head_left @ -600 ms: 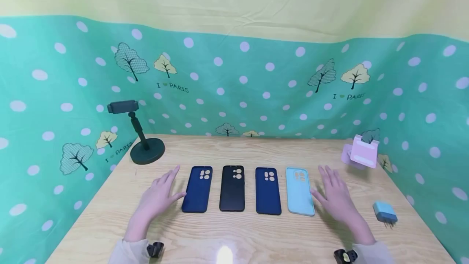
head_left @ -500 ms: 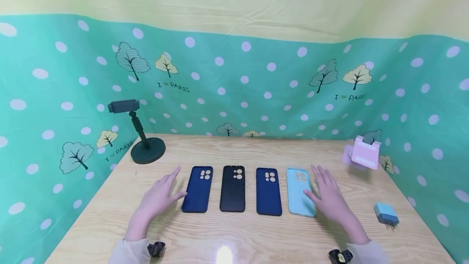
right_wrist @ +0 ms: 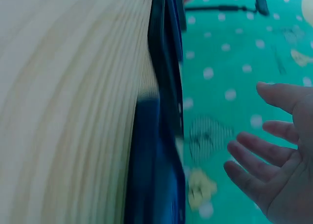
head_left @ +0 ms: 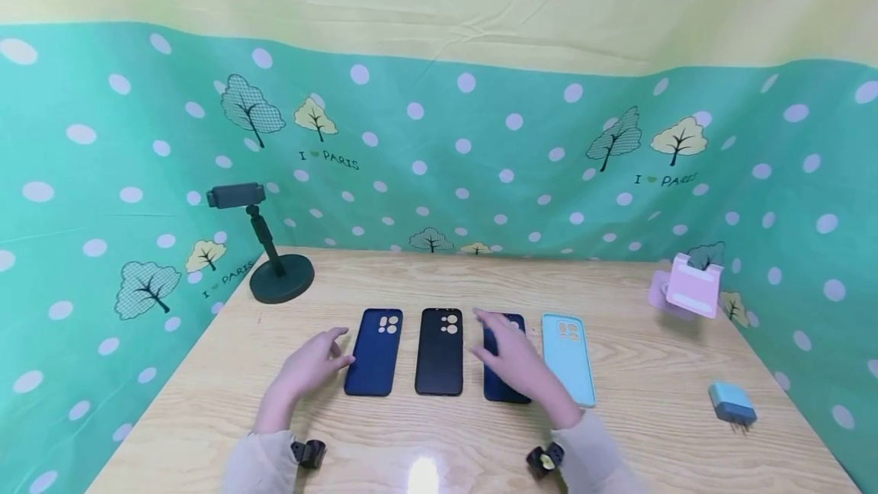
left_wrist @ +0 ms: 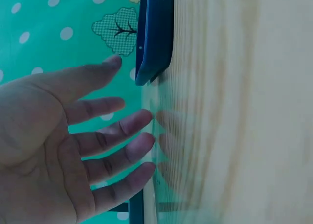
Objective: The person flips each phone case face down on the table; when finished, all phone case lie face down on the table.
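Side by side on the table lie a dark blue phone case point(head_left: 373, 357), a black phone case point(head_left: 439, 360), a second dark blue phone case point(head_left: 506, 393) and a light blue phone case point(head_left: 568, 360). My left hand point(head_left: 309, 368) is beside the leftmost case, fingers loosely bent and holding nothing; in the left wrist view its thumb is apart from the case's end. My right hand point(head_left: 516, 358) hovers over the second dark blue case and hides part of it. Its fingers, relaxed and spread in the right wrist view, grip nothing.
A black phone stand point(head_left: 280, 280) is at the back left of the wooden table point(head_left: 357, 448). A pink phone stand point(head_left: 689, 288) stands at the back right. A blue charger plug point(head_left: 732, 404) lies at the right. Polka-dot cloth point(head_left: 466, 143) hangs behind.
My right hand has swept left from beside the light blue case to above the second dark blue case. My left hand's fingers have bent somewhat. The cases keep their places.
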A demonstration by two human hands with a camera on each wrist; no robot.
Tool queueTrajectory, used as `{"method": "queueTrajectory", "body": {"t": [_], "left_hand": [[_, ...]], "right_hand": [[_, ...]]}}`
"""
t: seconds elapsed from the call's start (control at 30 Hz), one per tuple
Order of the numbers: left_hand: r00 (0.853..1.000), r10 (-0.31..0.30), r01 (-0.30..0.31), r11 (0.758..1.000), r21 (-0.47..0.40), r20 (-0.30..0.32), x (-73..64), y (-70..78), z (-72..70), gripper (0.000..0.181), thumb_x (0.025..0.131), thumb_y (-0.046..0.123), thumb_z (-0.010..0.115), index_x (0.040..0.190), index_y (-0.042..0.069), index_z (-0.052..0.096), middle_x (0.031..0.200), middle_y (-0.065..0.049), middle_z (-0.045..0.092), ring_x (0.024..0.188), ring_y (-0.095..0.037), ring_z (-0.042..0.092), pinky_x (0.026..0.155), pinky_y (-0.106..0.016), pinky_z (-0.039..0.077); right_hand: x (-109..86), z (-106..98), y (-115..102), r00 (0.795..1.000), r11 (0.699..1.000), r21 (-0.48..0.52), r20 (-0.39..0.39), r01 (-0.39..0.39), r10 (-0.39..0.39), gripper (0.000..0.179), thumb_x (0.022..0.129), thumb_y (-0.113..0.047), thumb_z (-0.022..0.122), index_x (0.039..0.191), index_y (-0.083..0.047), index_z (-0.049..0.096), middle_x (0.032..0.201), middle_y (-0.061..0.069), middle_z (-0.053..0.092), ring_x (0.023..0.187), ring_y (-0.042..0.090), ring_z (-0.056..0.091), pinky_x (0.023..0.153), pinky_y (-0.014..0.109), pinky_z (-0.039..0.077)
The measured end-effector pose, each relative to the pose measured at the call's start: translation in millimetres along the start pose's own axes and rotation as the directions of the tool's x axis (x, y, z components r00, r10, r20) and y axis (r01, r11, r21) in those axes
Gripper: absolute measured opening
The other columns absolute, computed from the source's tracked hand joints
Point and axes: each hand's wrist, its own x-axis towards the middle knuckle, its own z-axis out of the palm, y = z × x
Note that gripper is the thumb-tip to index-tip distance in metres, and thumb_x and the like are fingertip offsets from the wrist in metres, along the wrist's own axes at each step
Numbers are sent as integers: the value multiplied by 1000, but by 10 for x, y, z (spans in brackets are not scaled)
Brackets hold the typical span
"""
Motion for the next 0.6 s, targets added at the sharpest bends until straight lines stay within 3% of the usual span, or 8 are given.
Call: {"method": "queueTrajectory", "body": {"t": [0.17,0.47,0.6], "left_hand": [[1000,-12,12,999,32,-4,65,21,13,48,88,18,69,130,-1,56,85,-4,66,76,-14,60,69,-37,50],[999,-35,36,998,47,-15,131,20,50,41,87,19,70,122,1,61,82,-1,66,74,-13,59,66,-36,49],[999,-47,47,998,46,-15,136,2,69,38,87,20,70,120,2,62,80,-1,64,70,-12,56,62,-32,45]], "right_hand": [[260,285,-258,995,990,141,102,0,-15,59,93,-18,65,145,-6,41,125,15,61,113,28,61,93,44,52],[583,797,-533,988,974,204,137,-101,74,54,91,-15,66,140,-3,47,105,10,68,92,19,68,77,30,56],[657,958,-655,979,978,153,164,-144,119,58,89,-17,70,139,-1,48,92,5,67,78,14,64,67,26,53]]}}
